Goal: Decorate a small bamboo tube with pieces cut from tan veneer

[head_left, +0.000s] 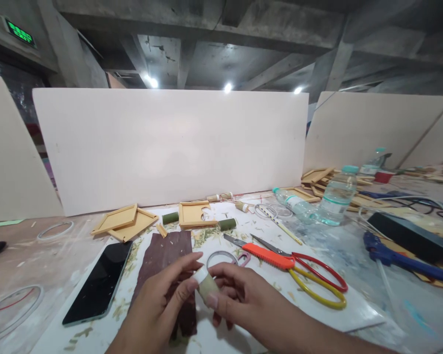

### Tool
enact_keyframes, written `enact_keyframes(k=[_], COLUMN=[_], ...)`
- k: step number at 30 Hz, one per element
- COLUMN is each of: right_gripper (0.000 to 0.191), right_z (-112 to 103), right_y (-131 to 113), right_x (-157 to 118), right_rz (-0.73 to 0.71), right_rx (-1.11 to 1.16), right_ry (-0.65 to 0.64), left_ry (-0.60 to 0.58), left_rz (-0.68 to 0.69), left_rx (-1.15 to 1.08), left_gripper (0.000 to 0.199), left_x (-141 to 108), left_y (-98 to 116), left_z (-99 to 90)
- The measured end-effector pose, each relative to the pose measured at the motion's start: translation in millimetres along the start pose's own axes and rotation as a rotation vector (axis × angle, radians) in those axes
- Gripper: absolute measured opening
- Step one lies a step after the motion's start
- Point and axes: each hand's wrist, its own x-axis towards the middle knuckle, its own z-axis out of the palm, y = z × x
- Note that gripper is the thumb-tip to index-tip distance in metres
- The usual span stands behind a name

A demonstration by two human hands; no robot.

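Observation:
Both hands meet at a small pale green cylinder (208, 287) with a white end, tilted above the white board. My left hand (166, 295) has its thumb and fingers closed on the white end. My right hand (239, 295) grips the green part between thumb and fingers. Beneath the hands lies a dark brown sheet (166, 250). Just behind them are a clear ring (221, 253) and a small pink loop (245, 257). Two dark green rolls (170, 218) rest farther back, beside a wooden frame (197, 224).
A black phone (98, 285) lies left. To the right are an orange cutter (268, 254), scissors with red and yellow handles (317, 287), water bottles (334, 196) and a blue glue gun (402, 255). A white partition (177, 147) stands behind; green scraps are scattered about.

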Motion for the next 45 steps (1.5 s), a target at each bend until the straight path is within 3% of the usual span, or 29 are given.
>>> enact_keyframes(k=[4,11,19,24,27,31,36,40,45], right_gripper=[0.044,0.049,0.056,0.053,0.039,0.032,0.03,0.028,0.023], right_z=[-3,-4,-8,-7,-9,-12,-14,-15,-18], right_y=[-6,9,16,19,17,10,2,0,-1], right_x=[14,17,18,17,12,5,1,0,0], right_rz=[0.047,0.036,0.032,0.011,-0.084,-0.245,-0.27,-0.255,-0.285], right_rx=[0.096,0.208,0.232,0.186,-0.017,-0.458,-0.614,-0.628,-0.687], right_ry=[-0.019,-0.032,-0.027,-0.009,0.052,0.171,0.209,0.188,0.15], left_ry=[0.063,0.025,0.002,0.005,0.007,-0.106,-0.06,-0.076,-0.101], left_rz=[0.065,0.129,0.101,0.028,-0.034,-0.061,0.087,0.174,0.135], left_rx=[0.176,0.373,0.385,0.254,0.039,-0.142,0.102,0.286,0.334], left_gripper=[0.033,0.039,0.036,0.034,0.034,0.041,0.049,0.036,0.024], left_x=[2,1,2,5,6,6,3,3,6], left_y=[0,0,-2,-1,-2,-7,-12,-6,2], left_z=[-6.6,-6.9,-8.6,-6.5,-2.8,0.4,-4.9,-9.5,-8.1])
